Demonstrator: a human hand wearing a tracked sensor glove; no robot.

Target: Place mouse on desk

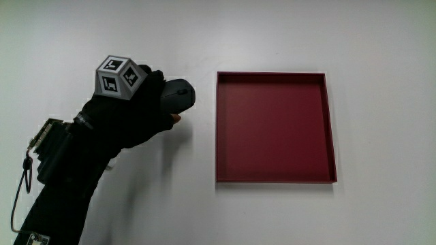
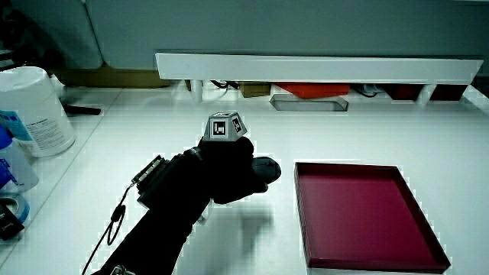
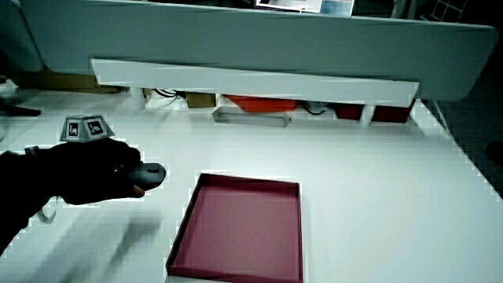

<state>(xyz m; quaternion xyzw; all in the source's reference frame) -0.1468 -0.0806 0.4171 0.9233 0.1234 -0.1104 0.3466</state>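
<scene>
A dark grey mouse (image 1: pixel 179 94) is held in the gloved hand (image 1: pixel 139 109), whose fingers curl over it. Hand and mouse are above the white desk (image 1: pixel 204 211), beside the dark red tray (image 1: pixel 327 129); a shadow lies on the desk beneath them. In both side views the mouse (image 2: pixel 267 169) (image 3: pixel 149 174) sticks out of the hand (image 2: pixel 225 172) (image 3: pixel 98 177) toward the tray (image 2: pixel 420 229) (image 3: pixel 189 228). The tray holds nothing. The patterned cube (image 1: pixel 121 75) sits on the back of the hand.
A white shelf (image 2: pixel 321 69) runs along the low partition, with an orange item (image 2: pixel 309 90) and a flat grey item (image 2: pixel 309 105) under it. A white tub (image 2: pixel 34 111) stands near the desk's edge, beside the forearm (image 2: pixel 153 221).
</scene>
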